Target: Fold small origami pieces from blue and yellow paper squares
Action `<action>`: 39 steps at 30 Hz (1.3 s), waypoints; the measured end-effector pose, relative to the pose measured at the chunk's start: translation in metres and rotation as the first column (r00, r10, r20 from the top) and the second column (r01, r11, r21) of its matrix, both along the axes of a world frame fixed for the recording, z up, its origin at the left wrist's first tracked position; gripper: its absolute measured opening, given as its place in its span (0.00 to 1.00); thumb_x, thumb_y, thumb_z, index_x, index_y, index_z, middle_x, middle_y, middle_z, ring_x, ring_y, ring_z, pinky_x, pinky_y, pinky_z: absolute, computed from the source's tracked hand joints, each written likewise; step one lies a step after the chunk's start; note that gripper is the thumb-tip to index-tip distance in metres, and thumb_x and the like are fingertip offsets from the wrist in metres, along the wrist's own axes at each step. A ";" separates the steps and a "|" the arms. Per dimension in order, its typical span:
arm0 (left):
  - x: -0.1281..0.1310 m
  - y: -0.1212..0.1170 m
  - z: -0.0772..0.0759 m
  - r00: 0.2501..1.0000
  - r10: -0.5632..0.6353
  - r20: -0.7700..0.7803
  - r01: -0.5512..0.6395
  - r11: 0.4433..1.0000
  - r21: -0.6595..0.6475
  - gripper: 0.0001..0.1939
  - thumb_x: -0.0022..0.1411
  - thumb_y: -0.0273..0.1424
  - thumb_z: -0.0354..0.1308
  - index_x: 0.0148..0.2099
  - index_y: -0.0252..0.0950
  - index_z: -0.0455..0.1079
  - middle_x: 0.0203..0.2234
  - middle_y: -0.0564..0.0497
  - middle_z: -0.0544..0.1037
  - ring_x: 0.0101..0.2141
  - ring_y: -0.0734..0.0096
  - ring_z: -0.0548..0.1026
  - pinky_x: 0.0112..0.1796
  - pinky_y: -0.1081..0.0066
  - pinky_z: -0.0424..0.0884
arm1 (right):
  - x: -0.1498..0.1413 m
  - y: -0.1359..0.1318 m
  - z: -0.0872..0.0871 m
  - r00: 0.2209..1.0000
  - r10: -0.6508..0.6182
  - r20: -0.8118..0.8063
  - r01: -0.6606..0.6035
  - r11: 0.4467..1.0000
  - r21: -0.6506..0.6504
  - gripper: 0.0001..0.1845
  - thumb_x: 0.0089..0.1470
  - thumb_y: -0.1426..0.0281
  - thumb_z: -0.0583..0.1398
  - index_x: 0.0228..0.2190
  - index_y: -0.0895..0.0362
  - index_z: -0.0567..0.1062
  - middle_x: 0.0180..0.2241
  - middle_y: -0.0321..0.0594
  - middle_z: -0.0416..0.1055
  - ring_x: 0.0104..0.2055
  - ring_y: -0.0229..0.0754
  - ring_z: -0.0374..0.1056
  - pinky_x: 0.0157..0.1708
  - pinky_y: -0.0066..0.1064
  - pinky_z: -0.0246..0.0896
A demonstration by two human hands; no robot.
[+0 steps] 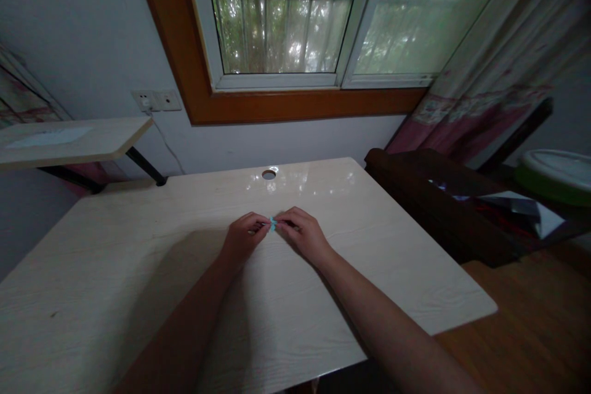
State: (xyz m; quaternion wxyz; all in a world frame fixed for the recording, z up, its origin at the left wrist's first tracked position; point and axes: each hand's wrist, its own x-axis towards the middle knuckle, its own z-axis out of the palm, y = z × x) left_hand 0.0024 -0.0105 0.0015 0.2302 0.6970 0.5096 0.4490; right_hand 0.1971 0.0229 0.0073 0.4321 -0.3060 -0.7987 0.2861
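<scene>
Between my two hands is a small light-blue piece (273,223), too small in view to tell its kind. My left hand (244,235) pinches it from the left with thumb and fingertips. From the right, my right hand (305,233) grips its other side in the same way. Both hands are close together, low over the pale wood-grain table (295,314). The fingertips cover part of the blue piece.
A round cable hole (268,175) lies near the table's back edge. On the left a raised shelf (101,141) stands on black legs, with a paper sheet (50,137) on it. Dark wooden furniture (429,209) stands beyond the right edge. A window (286,18) is ahead.
</scene>
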 end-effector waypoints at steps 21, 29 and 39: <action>0.000 0.001 -0.001 0.999 0.026 0.043 -0.022 0.996 -0.087 0.04 0.59 0.32 0.60 0.36 0.39 0.75 0.31 0.51 0.80 0.31 0.69 0.78 0.36 0.72 0.73 | 0.000 0.002 -0.003 0.999 -0.047 0.020 0.047 0.999 -0.006 0.05 0.58 0.70 0.62 0.37 0.53 0.78 0.34 0.39 0.73 0.37 0.40 0.68 0.38 0.31 0.62; -0.001 0.004 -0.006 0.997 0.014 0.080 -0.007 0.997 -0.082 0.06 0.58 0.32 0.62 0.39 0.38 0.74 0.34 0.50 0.80 0.33 0.69 0.78 0.36 0.70 0.75 | 0.001 0.002 0.000 0.999 -0.031 0.022 0.031 0.999 0.013 0.06 0.59 0.70 0.60 0.36 0.53 0.78 0.33 0.40 0.73 0.37 0.41 0.69 0.39 0.32 0.63; 0.001 0.005 0.001 0.999 -0.051 0.001 0.051 0.993 -0.104 0.06 0.58 0.31 0.61 0.39 0.39 0.76 0.35 0.50 0.79 0.34 0.70 0.77 0.36 0.72 0.73 | 0.002 0.001 0.002 1.000 -0.015 -0.004 0.015 0.999 -0.044 0.05 0.58 0.70 0.61 0.35 0.53 0.79 0.32 0.38 0.74 0.35 0.40 0.69 0.36 0.30 0.62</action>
